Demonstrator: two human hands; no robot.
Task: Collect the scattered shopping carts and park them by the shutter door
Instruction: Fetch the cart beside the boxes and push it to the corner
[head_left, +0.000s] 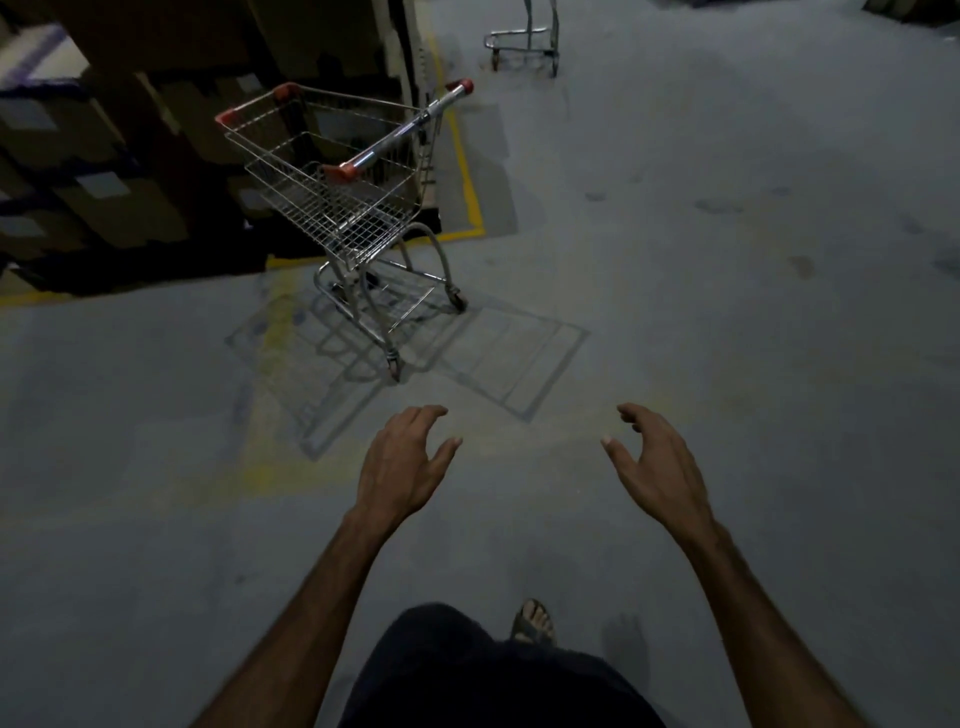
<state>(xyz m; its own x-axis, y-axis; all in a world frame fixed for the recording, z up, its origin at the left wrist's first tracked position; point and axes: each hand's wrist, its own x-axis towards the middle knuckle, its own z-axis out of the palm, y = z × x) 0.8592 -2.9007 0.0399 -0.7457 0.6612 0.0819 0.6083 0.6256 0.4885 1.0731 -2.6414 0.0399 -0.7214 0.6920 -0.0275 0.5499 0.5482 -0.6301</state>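
Note:
A small wire shopping cart (358, 208) with red corner caps stands on the grey floor ahead and to the left, its chrome handle (408, 130) slanting toward me. The lower frame of a second cart (524, 44) shows at the top edge. My left hand (402, 457) and my right hand (652, 457) reach forward, both empty with fingers loosely spread. Both hands are well short of the near cart and touch nothing.
Dark stacked cardboard boxes (119, 156) fill the upper left, bordered by a yellow floor line (470, 192). Grey concrete floor (727, 260) spreads to the right and ahead. My foot in a sandal (532, 621) shows at the bottom.

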